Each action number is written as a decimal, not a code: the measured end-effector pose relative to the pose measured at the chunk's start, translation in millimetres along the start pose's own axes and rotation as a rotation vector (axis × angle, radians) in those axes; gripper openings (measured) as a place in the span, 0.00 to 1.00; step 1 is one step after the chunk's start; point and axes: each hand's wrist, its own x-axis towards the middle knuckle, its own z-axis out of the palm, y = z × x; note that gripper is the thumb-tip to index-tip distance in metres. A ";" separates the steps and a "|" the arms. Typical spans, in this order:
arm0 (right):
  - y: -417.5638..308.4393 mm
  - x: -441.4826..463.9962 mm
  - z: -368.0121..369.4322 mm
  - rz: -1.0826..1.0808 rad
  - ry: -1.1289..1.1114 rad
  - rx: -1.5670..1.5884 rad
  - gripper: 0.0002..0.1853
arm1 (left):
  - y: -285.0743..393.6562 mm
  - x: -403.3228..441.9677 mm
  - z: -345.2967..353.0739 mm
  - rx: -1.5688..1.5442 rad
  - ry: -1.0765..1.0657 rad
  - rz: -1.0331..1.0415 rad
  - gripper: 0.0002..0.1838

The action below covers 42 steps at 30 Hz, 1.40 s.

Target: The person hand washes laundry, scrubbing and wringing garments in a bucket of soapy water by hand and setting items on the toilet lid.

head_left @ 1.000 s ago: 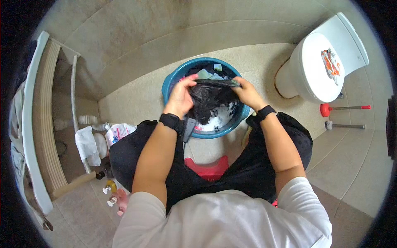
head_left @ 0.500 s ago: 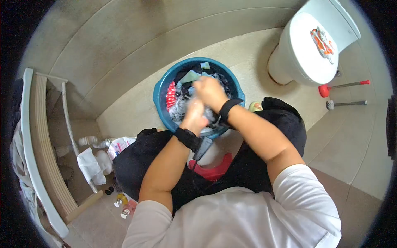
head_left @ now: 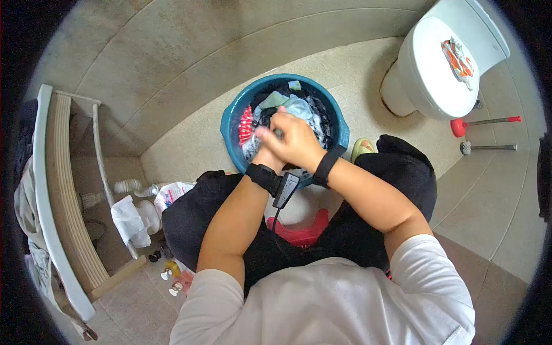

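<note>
A blue basin (head_left: 230,127) on the floor holds wet clothes and suds, with dark fabric, a light blue cloth (head_left: 300,107) and a green cloth (head_left: 273,100) among them. At its left inner wall lies a red item with pale marks (head_left: 246,124). Both hands are together above the basin's front half. My right hand (head_left: 299,138) is closed over my left hand (head_left: 269,156), its fingers bent. A small dark bit shows between them, too little to name. Most of the left hand's fingers are hidden. Each wrist wears a black strap.
To the right stand a toilet (head_left: 437,75) with a crumpled orange-and-white packet (head_left: 458,60) on its lid, a red plunger (head_left: 458,127) and a toilet brush (head_left: 466,148). A pink stool (head_left: 302,230) is between my legs. Pump bottles (head_left: 181,282) and a wooden-slatted rack (head_left: 77,201) are left.
The hands were blurred and slightly apart over the suds; now they are pressed together, the right over the left. More of the light blue cloth shows. The whole view has shifted slightly.
</note>
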 end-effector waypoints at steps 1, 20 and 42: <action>6.2 4.5 5.0 0.069 0.059 0.001 0.22 | 6.2 2.8 3.7 -0.675 -0.096 -0.210 0.14; 21.0 27.9 -135.9 0.276 0.015 0.626 0.23 | 162.6 1.4 5.1 1.782 0.133 -0.171 0.23; 103.8 6.8 -117.6 0.988 -0.003 0.746 0.19 | 191.2 13.6 -23.2 1.129 0.610 -0.088 0.15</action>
